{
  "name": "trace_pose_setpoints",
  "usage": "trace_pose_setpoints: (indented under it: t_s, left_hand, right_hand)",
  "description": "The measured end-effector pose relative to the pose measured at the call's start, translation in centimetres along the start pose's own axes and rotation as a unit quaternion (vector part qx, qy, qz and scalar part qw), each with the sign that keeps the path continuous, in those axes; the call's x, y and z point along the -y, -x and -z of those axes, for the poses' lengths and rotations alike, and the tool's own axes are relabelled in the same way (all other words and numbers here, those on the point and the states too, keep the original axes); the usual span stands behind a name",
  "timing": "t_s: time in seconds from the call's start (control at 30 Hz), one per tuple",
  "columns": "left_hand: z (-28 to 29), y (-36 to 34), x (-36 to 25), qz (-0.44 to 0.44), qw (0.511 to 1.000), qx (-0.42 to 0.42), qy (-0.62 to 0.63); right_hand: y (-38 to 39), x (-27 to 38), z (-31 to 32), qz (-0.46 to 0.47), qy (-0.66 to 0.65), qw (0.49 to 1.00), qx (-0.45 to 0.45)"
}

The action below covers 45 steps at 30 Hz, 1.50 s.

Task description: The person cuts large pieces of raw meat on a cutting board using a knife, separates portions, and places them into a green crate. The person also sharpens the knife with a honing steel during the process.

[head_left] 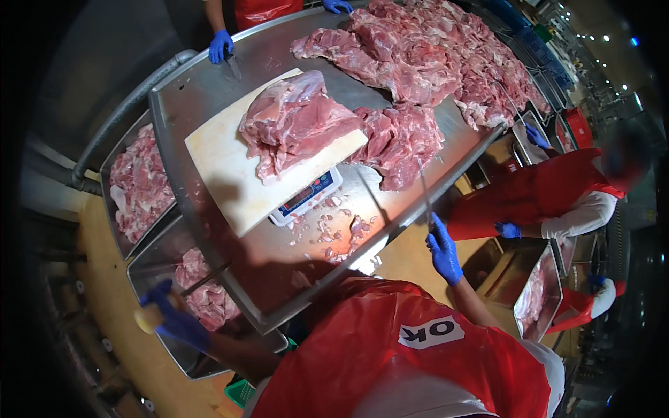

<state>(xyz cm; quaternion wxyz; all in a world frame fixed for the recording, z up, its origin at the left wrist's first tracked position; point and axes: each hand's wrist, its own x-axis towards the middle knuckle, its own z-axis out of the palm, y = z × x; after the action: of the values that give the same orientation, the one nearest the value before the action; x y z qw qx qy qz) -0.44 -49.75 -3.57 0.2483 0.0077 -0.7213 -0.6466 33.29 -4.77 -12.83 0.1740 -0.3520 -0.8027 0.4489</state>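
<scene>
My left hand [174, 324] in a blue glove, low at the left, is closed on a long dark tool [206, 279] with a yellowish handle, over a steel bin of meat [198, 282]. My right hand [444, 252], also gloved, grips a thin metal tool [425, 195] whose tip reaches a cut of meat [394, 143] on the steel table [258, 268]. A large piece of meat [296, 122] lies on a white board [216, 164] atop a scale [303, 198]. Small scraps lie near the table's front edge.
A large meat pile [411, 49] covers the far right table end. Another bin of meat [139, 184] stands left. Co-workers in red aprons stand across [268, 10], right [523, 195] and lower right [585, 310]; one hand [220, 45] is beside a knife [234, 66]. A pipe [118, 125] runs along the left.
</scene>
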Motion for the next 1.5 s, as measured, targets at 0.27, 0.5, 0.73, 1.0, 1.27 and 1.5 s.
trace_pose_setpoints:
  t_s: [0.27,0.5,0.73,1.0,1.27,1.5]
  left_hand:
    - [-3.0,14.2,-9.7,-0.128,0.991,-0.004,0.036]
    - [-3.5,24.8,-19.1,-0.289,0.953,0.019,-0.086]
    - [-5.8,34.3,-13.0,0.021,0.991,0.112,-0.076]
    - [-3.6,37.7,-11.2,0.231,0.941,0.247,0.005]
    - [-3.1,40.3,-1.0,0.544,0.768,0.338,0.007]
    - [-4.8,45.0,0.9,0.242,0.839,0.468,0.14]
  right_hand:
    - [-2.1,-3.6,-1.0,0.117,-0.032,0.987,0.101]
    - [-0.4,-4.3,6.7,0.157,-0.2,0.965,0.068]
    - [4.7,-15.7,13.5,0.028,-0.206,0.977,0.05]
    - [8.1,-21.6,15.7,-0.022,-0.21,0.977,0.029]
    - [7.4,-18.3,13.5,0.056,-0.167,0.977,0.117]
    - [5.9,-7.0,14.3,0.354,-0.022,0.925,0.136]
